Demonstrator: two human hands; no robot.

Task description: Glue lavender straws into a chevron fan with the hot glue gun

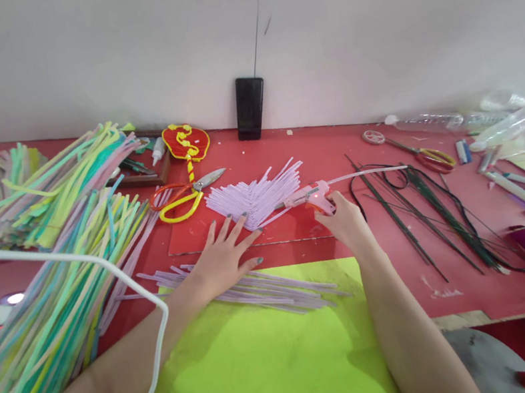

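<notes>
On a red board lies a fan-shaped piece of lilac pipe cleaners, joined in a V pattern. My left hand is spread flat, its fingertips at the lower edge of the piece. Under and beside that hand, loose lilac pipe cleaners lie across yellow-green material. My right hand is wrapped round a pink hot glue gun. Its nozzle points left at the right lower edge of the lilac piece, and a long glue stick sticks out of its back.
Bundles of coloured pipe cleaners fill the left side, crossed by a white cable. Scissors lie behind my left hand. A phone leans on the wall. Dark green wires, pliers and plastic bottles lie at right.
</notes>
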